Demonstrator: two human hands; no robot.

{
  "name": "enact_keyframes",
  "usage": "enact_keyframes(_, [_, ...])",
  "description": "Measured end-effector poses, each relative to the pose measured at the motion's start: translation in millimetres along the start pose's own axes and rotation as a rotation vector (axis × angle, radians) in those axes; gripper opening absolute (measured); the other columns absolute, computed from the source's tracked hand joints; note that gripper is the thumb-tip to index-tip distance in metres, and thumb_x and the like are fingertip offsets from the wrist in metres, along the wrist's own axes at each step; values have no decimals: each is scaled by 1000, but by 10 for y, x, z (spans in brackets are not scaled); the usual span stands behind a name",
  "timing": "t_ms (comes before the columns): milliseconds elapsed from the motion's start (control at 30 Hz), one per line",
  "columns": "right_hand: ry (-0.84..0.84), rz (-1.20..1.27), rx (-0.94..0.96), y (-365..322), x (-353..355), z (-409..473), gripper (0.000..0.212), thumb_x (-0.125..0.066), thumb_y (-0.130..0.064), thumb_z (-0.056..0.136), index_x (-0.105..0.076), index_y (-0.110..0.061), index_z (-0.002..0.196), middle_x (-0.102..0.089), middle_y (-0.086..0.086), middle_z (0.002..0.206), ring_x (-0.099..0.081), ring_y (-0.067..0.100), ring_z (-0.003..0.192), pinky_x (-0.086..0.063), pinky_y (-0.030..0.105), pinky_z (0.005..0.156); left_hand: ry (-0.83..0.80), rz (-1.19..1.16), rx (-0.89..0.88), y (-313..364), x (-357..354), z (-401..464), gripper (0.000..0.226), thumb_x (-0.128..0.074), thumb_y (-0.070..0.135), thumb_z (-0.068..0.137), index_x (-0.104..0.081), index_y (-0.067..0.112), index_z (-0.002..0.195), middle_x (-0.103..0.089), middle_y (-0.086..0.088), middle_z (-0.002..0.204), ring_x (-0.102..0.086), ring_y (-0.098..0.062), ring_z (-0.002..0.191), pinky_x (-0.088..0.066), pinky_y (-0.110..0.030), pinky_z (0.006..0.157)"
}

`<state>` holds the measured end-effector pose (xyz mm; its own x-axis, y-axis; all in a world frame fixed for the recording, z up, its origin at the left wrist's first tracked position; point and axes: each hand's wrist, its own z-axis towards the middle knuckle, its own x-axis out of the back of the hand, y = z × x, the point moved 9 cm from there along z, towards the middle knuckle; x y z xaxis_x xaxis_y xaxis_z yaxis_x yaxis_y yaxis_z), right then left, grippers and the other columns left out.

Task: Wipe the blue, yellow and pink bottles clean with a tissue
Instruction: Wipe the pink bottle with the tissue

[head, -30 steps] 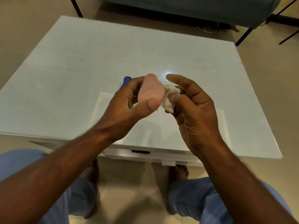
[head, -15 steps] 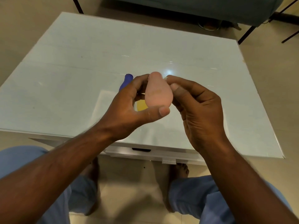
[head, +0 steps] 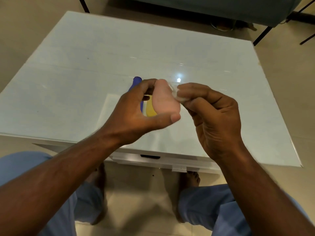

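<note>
The pink bottle (head: 165, 99) is held up above the white table (head: 85, 68), and everything else is best placed from it. The left hand (head: 136, 113) grips it, thumb pressed under its wide lower end and fingers curled around its far side, so the narrow end points away from the person. Just to the right of the pink bottle, the right hand (head: 214, 114) is closed on a crumpled white tissue (head: 177, 93), pinching it between thumb and fingertips; the tissue touches the bottle's upper right side near the neck. Behind and below the pink bottle, partly hidden by the left hand, the yellow bottle (head: 150, 109) lies on the table, with only its rounded body showing. To the left of that, the blue bottle (head: 136, 82) also lies on the table, its narrow end pointing away and its body mostly covered by the left fingers. The blue and yellow bottles sit just beside each other; whether they touch cannot be told. Below the table's near edge, the person's knees in blue trousers (head: 213, 205) and bare feet show on the tiled floor.
</note>
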<state>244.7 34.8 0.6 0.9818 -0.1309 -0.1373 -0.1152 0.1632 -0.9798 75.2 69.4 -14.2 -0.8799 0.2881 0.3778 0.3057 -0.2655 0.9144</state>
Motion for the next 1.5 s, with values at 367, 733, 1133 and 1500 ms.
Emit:
enact_keyframes(367, [19, 38, -24, 4, -3, 3, 30, -64, 1, 91, -84, -22, 93, -82, 3, 98, -77, 27, 103, -61, 39, 92, 68, -65, -2, -16, 46, 10, 89, -73, 67, 62, -48, 27, 137, -58, 19, 123, -60, -5, 114, -56, -26, 92])
enact_keyframes(733, [-6, 55, -71, 42, -55, -21, 27, -64, 5, 95, -81, -15, 100, -82, 4, 98, -78, 23, 97, -61, 30, 84, 7, -56, 1, -35, 19, 14, 96, -73, 74, 60, -46, 27, 139, -57, 15, 128, -59, -9, 117, -56, -26, 91])
enact_keyframes(1133, [-13, -316, 141, -76, -29, -9, 29, -66, 6, 93, -80, -14, 107, -77, 6, 99, -75, 19, 97, -64, 40, 84, -140, 74, -93, 127, -164, -114, 80, -76, 70, 53, -43, 54, 124, -53, 37, 119, -53, 9, 115, -44, -5, 86])
enact_keyframes(1500, [-101, -400, 215, -118, -110, -23, 33, -62, 5, 90, -80, -20, 101, -74, 8, 94, -72, 21, 92, -62, 41, 80, -147, 93, -135, 140, -198, -112, 85, -72, 81, 54, -48, 45, 127, -59, 19, 121, -58, -3, 115, -51, -15, 90])
